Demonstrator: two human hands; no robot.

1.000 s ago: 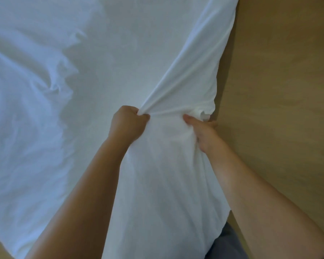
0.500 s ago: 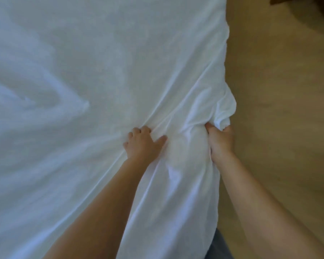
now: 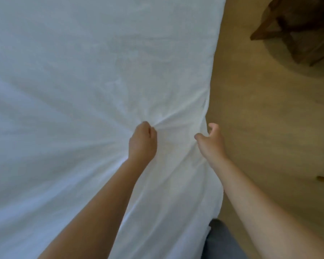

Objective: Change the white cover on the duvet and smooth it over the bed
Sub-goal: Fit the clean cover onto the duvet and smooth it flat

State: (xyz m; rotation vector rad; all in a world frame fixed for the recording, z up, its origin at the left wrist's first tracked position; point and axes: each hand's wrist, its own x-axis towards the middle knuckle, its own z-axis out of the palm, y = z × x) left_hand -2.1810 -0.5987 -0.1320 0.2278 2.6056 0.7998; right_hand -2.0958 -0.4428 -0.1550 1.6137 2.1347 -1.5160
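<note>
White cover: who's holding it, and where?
The left hand bunches the white cover in a grip near its side edge; the right hand is open, holding nothing.

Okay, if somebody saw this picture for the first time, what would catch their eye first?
The white cover fills most of the view. Near the middle the left hand grips a bunch of it, with creases fanning out from the fist. The right hand is at the cover's right edge beside the tan floor, thumb and forefinger apart; whether it holds cloth is unclear.
</note>
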